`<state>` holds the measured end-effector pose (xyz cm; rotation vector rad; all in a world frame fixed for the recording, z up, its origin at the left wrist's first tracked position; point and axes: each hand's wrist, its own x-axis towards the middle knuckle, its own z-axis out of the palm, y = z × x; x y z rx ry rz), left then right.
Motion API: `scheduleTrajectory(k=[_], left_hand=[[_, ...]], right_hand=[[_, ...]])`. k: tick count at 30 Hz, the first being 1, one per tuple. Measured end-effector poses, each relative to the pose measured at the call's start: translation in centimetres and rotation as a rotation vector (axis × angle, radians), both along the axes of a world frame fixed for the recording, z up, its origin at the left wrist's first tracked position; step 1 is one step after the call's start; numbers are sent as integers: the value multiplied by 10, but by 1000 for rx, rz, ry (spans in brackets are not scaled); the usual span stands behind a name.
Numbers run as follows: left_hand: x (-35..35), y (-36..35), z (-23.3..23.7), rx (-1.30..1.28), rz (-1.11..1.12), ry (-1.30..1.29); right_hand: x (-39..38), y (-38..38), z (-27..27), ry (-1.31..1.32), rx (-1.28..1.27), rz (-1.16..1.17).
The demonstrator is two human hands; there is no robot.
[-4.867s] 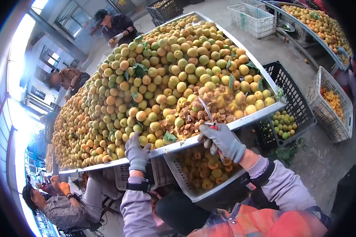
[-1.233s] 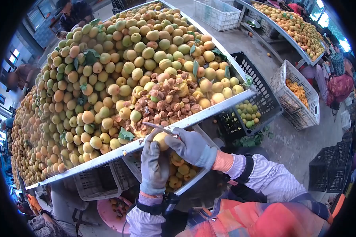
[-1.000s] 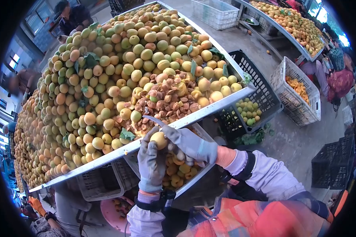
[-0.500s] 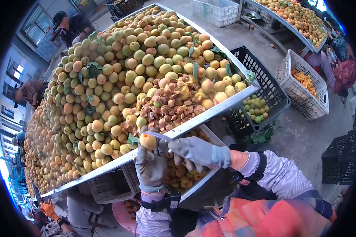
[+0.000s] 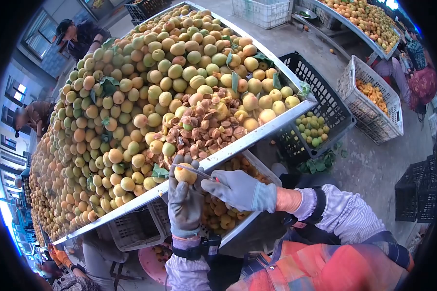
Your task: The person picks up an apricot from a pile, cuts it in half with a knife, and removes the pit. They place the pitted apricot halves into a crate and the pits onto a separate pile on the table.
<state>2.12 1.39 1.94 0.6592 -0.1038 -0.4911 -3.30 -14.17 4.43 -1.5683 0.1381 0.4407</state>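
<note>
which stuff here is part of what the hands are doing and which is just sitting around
In use: grey-gloved left hand; round yellow apricot; grey-gloved right hand; thin metal knife; brown pit heap; white plastic crate of cut fruit.
Lying about: black plastic crate; white mesh basket; green leaves on floor.

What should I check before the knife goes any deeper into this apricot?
1. Apricot held firmly in the left hand: ok, the fingers wrap it from below.
2. Knife gripped in the right hand: ok, the blade lies across the top of the fruit.
3. Left fingertips clear of the blade: cannot tell, they sit very close to it.
4. White crate under the hands: ok, open and directly below.
5. Pit pile at the table edge: ok, just beyond the hands.
</note>
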Motion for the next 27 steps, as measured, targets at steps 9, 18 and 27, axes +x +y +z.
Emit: scheduleTrajectory(k=[9,18,27], left_hand=[[-5,-9,8,64,10,-89],[-13,-7,-3,257,-23,-138],[-11,-10,12,460,42,-261]], right_hand=[[-3,20,-31,-400,-301,-159],[-2,27,-35,-411,-364,-187],[0,20,-34,-412,-393,-130]])
